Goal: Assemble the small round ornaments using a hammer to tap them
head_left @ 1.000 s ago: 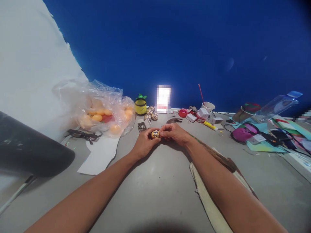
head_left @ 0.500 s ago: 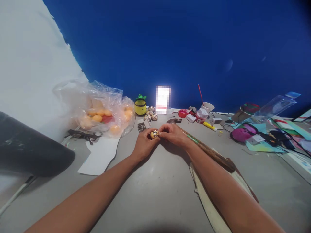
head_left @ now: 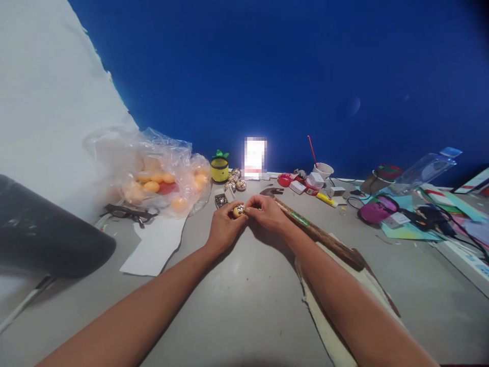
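Pale cloth [head_left: 321, 316] lies nearest, under the right forearm, the hammer [head_left: 324, 237] along it. Ahead, the left hand [head_left: 223, 227] pinches a studded orange ball [head_left: 239, 211] just above the table [head_left: 229, 306], probably to steady it for the right hand [head_left: 269, 214], whose fingertips are pressed together at its side; anything between them is too small to tell. An open box [head_left: 219, 192] of studs sits just beyond, presumably for easy reach; more balls [head_left: 234, 182] cluster farther back.

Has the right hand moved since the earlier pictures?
Yes: the right hand has moved slightly left relative to the hammer, uncovering more of its green label.
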Demonstrator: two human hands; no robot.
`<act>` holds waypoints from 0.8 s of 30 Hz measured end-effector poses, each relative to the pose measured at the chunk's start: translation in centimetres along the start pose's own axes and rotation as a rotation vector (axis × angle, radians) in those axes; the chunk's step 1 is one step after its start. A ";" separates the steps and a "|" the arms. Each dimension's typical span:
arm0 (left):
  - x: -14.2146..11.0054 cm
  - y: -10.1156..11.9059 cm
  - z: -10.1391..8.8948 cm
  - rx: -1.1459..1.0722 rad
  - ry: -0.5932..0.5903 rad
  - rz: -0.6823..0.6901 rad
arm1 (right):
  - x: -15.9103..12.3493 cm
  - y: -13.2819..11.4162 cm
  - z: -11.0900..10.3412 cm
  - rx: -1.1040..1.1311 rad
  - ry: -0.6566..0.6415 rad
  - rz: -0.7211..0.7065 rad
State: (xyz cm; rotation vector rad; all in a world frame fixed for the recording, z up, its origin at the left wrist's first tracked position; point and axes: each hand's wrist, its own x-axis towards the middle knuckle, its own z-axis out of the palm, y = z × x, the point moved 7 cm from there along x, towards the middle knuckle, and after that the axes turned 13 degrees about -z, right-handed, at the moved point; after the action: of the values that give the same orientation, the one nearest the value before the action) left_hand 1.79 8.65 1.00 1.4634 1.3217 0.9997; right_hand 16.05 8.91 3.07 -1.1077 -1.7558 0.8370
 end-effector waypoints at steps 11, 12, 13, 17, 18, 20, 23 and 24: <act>0.1 0.1 -0.1 -0.029 -0.004 -0.027 | 0.0 0.8 0.7 0.145 0.001 0.110; 0.1 0.2 -0.2 -0.028 0.007 -0.023 | 0.0 0.9 0.7 0.146 0.003 0.117; 0.1 0.2 -0.3 -0.025 0.018 -0.019 | 0.0 0.9 0.8 0.144 0.003 0.122; 0.1 0.4 -0.4 -0.003 0.041 -0.001 | 0.0 1.0 1.0 0.122 0.006 0.146; 0.1 0.4 -0.4 -0.001 0.044 0.002 | 0.0 1.1 1.0 0.116 0.009 0.153; 0.1 0.5 -0.4 -0.010 0.049 -0.001 | 0.0 1.1 1.1 0.107 0.011 0.155; 0.1 0.4 -0.4 -0.056 0.034 -0.037 | 0.1 1.0 1.0 0.111 0.028 0.132; 0.1 0.3 -0.4 -0.080 0.016 -0.056 | 0.1 0.9 1.0 0.125 0.038 0.131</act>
State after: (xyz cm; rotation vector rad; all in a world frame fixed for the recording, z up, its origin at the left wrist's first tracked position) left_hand 1.54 8.77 1.37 1.3537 1.3123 1.0187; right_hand 15.47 9.25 1.90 -1.1571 -1.5908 0.9855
